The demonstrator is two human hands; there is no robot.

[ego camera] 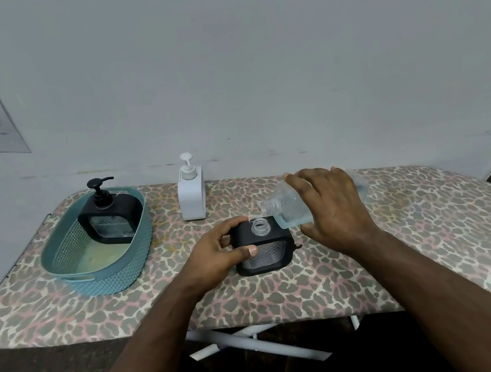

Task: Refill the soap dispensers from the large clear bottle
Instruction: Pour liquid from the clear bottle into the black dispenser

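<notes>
Mid-task. Right hand (332,203), fingers wrapped round the large clear bottle (287,208), is tilting it over the uncapped black dispenser (263,245); left hand (216,253) is gripping that dispenser. Basket dispenser (108,216) and white dispenser (192,195) capped, fill level unclear.

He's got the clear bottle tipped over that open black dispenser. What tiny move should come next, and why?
Probably tip the clear bottle slightly further with the right hand. Its mouth already sits just above the open neck of the black dispenser, which the left hand steadies, and liquid lies low in the bottle's side. I cannot tell whether it is flowing.
</notes>
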